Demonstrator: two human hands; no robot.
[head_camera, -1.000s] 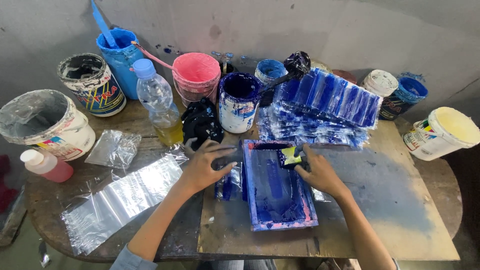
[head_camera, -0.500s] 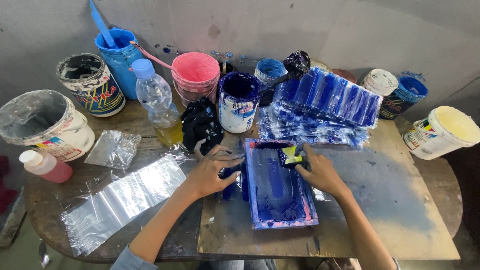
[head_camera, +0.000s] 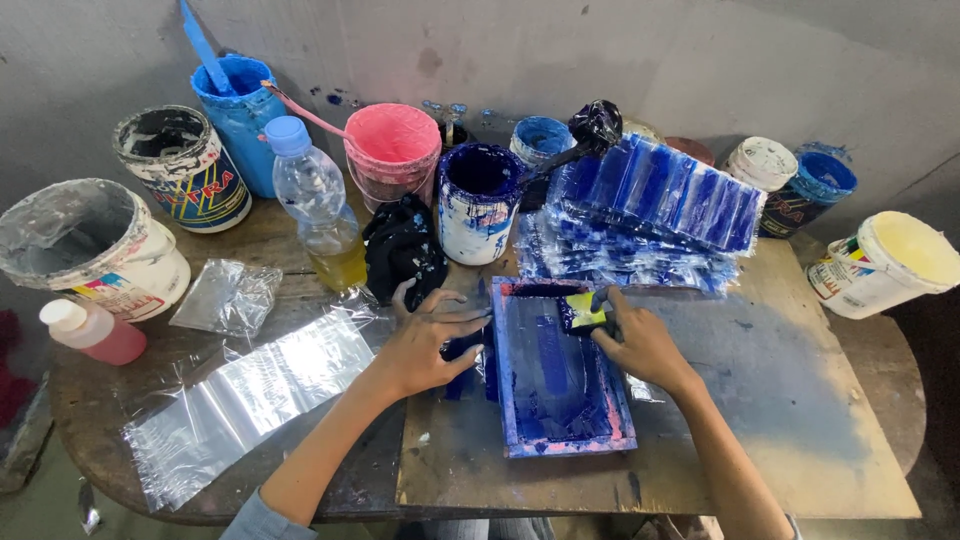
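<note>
While both hands work over the blue-stained printing frame (head_camera: 560, 385) lying flat on the wooden board (head_camera: 800, 400): left hand (head_camera: 425, 345) palm down, fingers spread, pressed on the frame's left rail and on blue-smeared plastic beside it; right hand (head_camera: 640, 340) fingers curled, pinching a small yellow-and-black squeegee (head_camera: 583, 312) set on the mesh near the frame's far end. Frame middle of the board, long side running away from the body, pink traces along the near rail. Just behind the frame, touching its far corner or nearly so: fanned stack of blue-printed plastic bags (head_camera: 650, 205). Left of the left hand, well off the board on the round table (head_camera: 70, 400): clear plastic sleeves (head_camera: 250, 390) laid flat, a crumpled clear bag (head_camera: 225, 295) farther back. Black ink-soaked rag (head_camera: 400, 250) just beyond the left fingertips. Behind that, upright row: clear bottle with yellow liquid (head_camera: 315, 205), pink bucket (head_camera: 392, 150), blue-stained white can (head_camera: 478, 200), blue bucket (head_camera: 240, 115) with a stick standing in it, black-rimmed paint can (head_camera: 180, 165). Far left: large white tub lined with plastic (head_camera: 85, 245), small pink bottle (head_camera: 95, 330) beside it. Far right: white tub of pale yellow paint (head_camera: 885, 262), near the board's edge; two smaller cans behind the stack, contents not clear. Grey wall behind everything.
</note>
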